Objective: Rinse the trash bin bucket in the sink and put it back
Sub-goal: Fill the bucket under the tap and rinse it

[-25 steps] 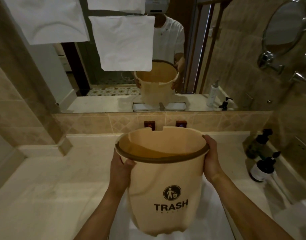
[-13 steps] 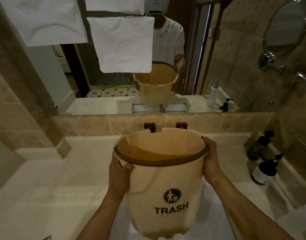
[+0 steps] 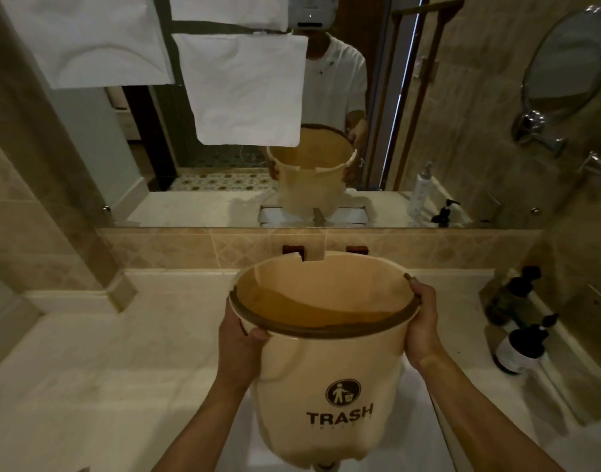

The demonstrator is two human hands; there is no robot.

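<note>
Above the white sink (image 3: 425, 434), the left hand (image 3: 239, 338) and right hand (image 3: 423, 327) each grip the tilted trash bucket's (image 3: 326, 379) rim.

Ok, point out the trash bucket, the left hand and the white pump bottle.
trash bucket (image 3: 329, 379): head view, front wall above logo.
left hand (image 3: 241, 338): head view, back of hand.
white pump bottle (image 3: 508, 352): head view, label.

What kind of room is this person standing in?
Most likely a bathroom, perhaps a hotel's. A wide wall mirror hangs over a tiled vanity counter, pump bottles stand at its right, and a round swivel mirror is mounted on the side wall.
</note>
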